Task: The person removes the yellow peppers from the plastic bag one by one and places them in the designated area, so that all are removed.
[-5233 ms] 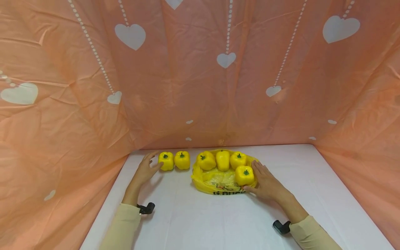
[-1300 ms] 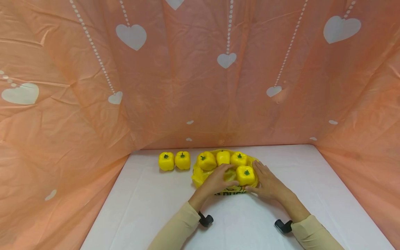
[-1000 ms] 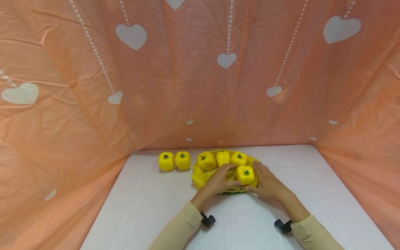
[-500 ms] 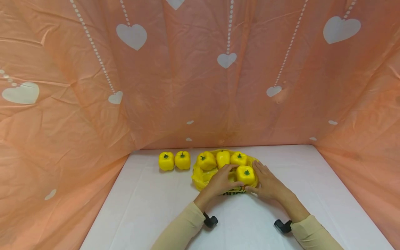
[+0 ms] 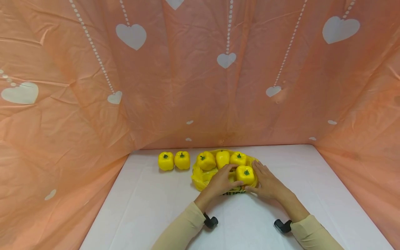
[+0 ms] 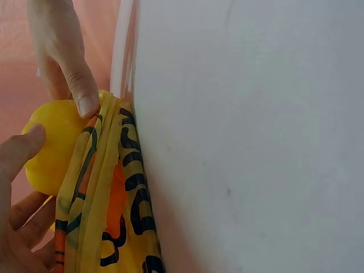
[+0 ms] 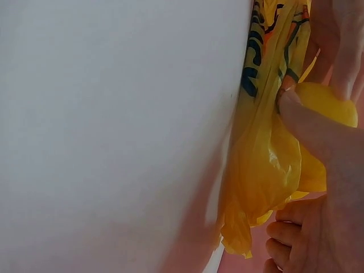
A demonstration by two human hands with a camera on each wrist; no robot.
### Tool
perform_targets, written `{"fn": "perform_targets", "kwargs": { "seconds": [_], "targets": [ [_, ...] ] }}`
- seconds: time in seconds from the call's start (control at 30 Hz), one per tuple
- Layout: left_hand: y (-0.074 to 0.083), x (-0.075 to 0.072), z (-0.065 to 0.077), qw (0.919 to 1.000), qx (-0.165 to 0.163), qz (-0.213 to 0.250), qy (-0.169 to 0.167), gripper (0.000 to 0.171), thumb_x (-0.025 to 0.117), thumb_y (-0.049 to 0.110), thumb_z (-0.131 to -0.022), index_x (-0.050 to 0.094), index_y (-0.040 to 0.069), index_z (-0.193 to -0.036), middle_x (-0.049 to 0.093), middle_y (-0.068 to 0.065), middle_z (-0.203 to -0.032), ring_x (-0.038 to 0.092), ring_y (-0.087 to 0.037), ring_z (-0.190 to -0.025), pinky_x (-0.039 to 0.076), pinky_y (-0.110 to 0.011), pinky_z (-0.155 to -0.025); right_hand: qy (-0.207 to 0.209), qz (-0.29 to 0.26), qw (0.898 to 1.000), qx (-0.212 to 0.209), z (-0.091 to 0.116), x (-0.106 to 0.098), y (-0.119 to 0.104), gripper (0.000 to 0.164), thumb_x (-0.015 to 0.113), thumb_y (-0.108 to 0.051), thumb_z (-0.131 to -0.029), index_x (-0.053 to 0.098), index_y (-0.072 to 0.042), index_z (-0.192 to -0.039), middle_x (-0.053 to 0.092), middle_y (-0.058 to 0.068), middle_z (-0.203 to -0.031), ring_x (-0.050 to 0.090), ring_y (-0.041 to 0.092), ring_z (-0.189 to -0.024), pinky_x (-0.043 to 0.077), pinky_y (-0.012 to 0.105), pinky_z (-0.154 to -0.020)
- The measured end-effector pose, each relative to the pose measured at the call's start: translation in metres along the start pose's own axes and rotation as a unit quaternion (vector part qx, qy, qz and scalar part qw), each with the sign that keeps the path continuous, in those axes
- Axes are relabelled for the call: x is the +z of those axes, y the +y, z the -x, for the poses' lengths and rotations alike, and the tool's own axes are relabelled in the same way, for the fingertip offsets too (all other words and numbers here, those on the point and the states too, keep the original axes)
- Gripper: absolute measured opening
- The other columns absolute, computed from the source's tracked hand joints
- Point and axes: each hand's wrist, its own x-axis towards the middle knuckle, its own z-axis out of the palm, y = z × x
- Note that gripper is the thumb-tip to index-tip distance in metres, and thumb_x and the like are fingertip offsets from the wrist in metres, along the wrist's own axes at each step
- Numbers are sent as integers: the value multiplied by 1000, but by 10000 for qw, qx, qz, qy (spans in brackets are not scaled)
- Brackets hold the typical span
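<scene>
A yellow plastic bag [image 5: 200, 182] with dark lettering lies spread low on the table, its rim folded down round several yellow bell peppers. Fingers and thumb of my left hand [image 5: 220, 180] curve round the left side of the front-right bell pepper [image 5: 245, 174], which sits inside the bag. In the left wrist view the left thumb lies on that bell pepper [image 6: 54, 153]. My right hand [image 5: 270, 184] holds the bag's right side, thumb at the front rim and fingers along the outer edge. The right wrist view shows its thumb [image 7: 313, 122] right at the bag's rim.
Two more yellow bell peppers [image 5: 166, 161] [image 5: 182, 160] stand side by side left of the bag. Everything rests on a white-covered table [image 5: 150, 201]. Orange sheeting [image 5: 200, 86] with white hearts walls off the back and both sides.
The left hand has come from beside the leftmost bell pepper to the front-right one in the bag, edging slightly right in the last second. The right hand keeps its place.
</scene>
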Motion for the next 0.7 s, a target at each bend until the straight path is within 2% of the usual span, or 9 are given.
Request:
{"fn": "perform_targets", "kwargs": {
  "seconds": [0.37, 0.7],
  "targets": [
    [-5, -6, 4, 9999, -46, 96, 48, 70, 78, 43, -100, 49, 18, -159, 52, -3, -161, 52, -24, -146, 45, -49, -121, -43, 0, 10000, 39, 0, 0, 0, 111, 76, -58, -95, 23, 11, -165, 19, 31, -174, 20, 51, -160, 20, 64, -129],
    [-10, -15, 10, 9996, 75, 198, 177, 68, 79, 39, -100, 50, 19, -157, 54, -4, -157, 54, -27, -144, 48, -51, -118, -67, 25, 9999, 81, -1, 2, 2, 112, 74, -60, -95, 22, 11, -165, 18, 30, -174, 19, 50, -160, 19, 63, -130]
  ]
}}
